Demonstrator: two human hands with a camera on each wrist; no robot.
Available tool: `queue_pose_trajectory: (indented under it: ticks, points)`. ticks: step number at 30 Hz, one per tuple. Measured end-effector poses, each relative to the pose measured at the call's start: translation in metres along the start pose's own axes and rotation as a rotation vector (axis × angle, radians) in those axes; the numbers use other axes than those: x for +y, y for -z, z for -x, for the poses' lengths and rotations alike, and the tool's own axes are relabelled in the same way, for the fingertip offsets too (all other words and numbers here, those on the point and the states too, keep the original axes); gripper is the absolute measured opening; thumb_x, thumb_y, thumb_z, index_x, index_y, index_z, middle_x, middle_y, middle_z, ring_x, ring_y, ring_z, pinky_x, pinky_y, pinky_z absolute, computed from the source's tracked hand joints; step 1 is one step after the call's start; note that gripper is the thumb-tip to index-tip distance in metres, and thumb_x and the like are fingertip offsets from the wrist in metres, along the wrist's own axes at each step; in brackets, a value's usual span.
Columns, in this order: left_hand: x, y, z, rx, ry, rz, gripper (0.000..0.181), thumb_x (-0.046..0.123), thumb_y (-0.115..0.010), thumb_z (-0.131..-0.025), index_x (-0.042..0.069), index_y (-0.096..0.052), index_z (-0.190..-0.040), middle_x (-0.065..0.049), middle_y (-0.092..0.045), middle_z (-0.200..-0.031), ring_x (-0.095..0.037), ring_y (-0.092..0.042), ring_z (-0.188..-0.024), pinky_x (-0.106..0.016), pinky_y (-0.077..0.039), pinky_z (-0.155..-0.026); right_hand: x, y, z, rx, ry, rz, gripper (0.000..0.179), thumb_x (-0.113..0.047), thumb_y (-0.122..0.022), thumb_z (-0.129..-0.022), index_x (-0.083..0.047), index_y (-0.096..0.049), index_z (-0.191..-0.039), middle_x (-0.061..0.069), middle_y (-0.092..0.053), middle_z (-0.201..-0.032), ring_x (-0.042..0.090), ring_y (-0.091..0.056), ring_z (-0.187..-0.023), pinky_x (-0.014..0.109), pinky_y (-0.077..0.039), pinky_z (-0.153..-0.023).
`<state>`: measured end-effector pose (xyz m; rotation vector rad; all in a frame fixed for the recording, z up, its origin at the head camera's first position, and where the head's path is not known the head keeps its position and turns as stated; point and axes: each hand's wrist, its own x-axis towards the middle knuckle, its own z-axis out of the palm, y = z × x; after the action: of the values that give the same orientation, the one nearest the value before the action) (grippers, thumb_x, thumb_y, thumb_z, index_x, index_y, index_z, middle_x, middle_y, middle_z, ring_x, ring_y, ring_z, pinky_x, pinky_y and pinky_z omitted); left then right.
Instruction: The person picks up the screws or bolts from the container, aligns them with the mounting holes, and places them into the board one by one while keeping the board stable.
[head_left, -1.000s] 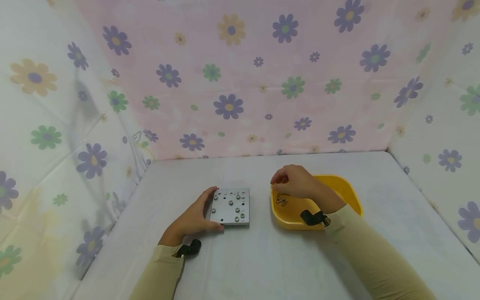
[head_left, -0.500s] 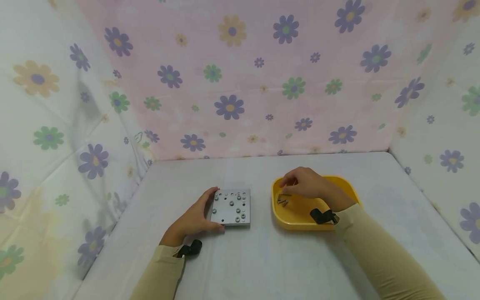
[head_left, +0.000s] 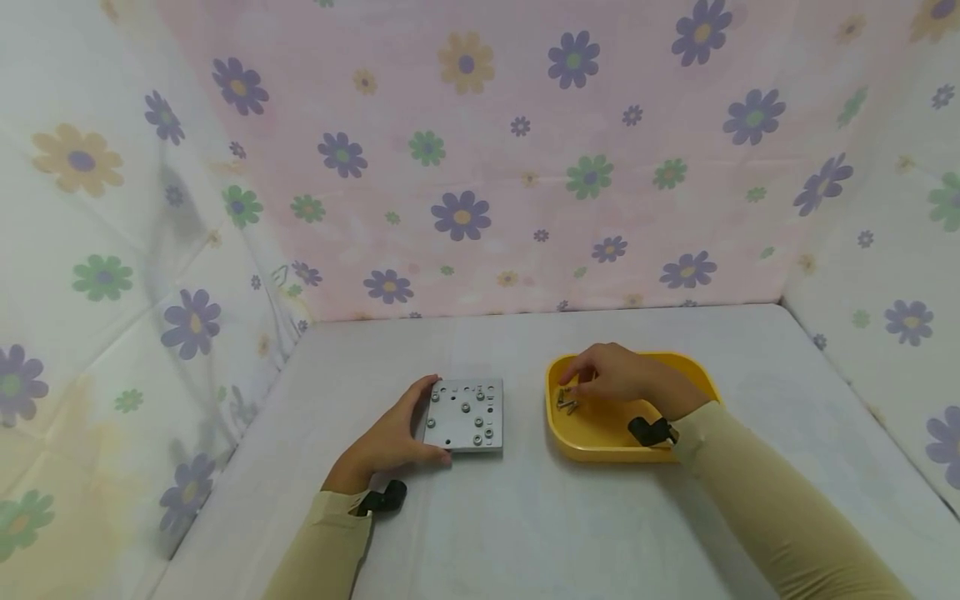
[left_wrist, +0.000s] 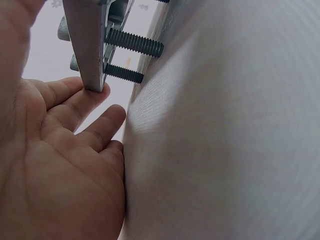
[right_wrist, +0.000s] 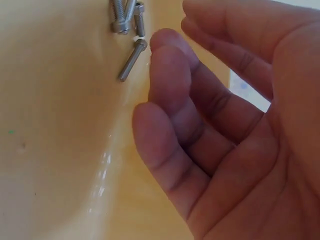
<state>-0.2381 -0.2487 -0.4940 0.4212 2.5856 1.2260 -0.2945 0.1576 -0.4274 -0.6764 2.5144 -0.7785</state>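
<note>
In the head view my left hand [head_left: 390, 437] grips a square metal plate [head_left: 457, 412] by its edges, thumb at the near edge and fingers round to the far one. Several socket-head bolts [head_left: 466, 408] sit in the plate, among bare holes. Seen from the left wrist, threaded bolt shanks [left_wrist: 132, 42] stick out under the plate [left_wrist: 86, 47], above the table. My right hand [head_left: 615, 373] is inside a yellow tray [head_left: 611, 455], thumb and fingers apart and loosely bent. Close to its fingertips lie several loose bolts [right_wrist: 132, 60]; none is seen between the fingers.
A white-covered table [head_left: 487, 533] bears the plate and, to its right, the tray. Flowered cloth [head_left: 510, 167] hangs behind the table and along both sides.
My right hand has moved right from the tray's left rim and lowered into the tray, near the bolts. The left hand keeps its grip on the plate.
</note>
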Motion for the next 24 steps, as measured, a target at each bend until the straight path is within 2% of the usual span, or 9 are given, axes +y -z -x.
queue_pose_trajectory:
  ticks: [6,13,24]
  points:
    - [0.0,0.0,0.0,0.008,0.0,-0.013,0.142,0.05,-0.101,-0.054,0.026,-0.017,-0.166,0.006,-0.022,-0.172,-0.021,-0.016,-0.161,-0.051,-0.015,-0.129,0.001,-0.002,-0.003,0.035,-0.025,0.052,0.026,-0.023,-0.072,-0.096,-0.017,-0.077,-0.121,-0.004,-0.07,-0.089,0.017,-0.06,-0.084,0.031,-0.052,-0.076]
    - [0.002,0.0,0.002,0.013,0.013,-0.024,0.14,0.051,-0.101,-0.054,0.028,-0.018,-0.165,0.007,-0.021,-0.172,-0.021,-0.016,-0.161,-0.052,-0.015,-0.129,0.004,-0.005,-0.009,0.028,-0.025,0.065,0.03,-0.021,-0.072,-0.095,-0.012,-0.075,-0.124,-0.002,-0.07,-0.087,0.016,-0.06,-0.079,0.03,-0.051,-0.071]
    - [0.005,-0.001,0.003,0.01,0.032,-0.015,0.141,0.05,-0.101,-0.054,0.029,-0.018,-0.165,0.008,-0.02,-0.172,-0.019,-0.016,-0.161,-0.05,-0.016,-0.129,0.009,-0.01,-0.016,0.041,-0.019,0.147,0.017,-0.02,-0.075,-0.093,-0.016,-0.08,-0.109,-0.003,-0.07,-0.096,0.015,-0.058,-0.081,0.029,-0.051,-0.073]
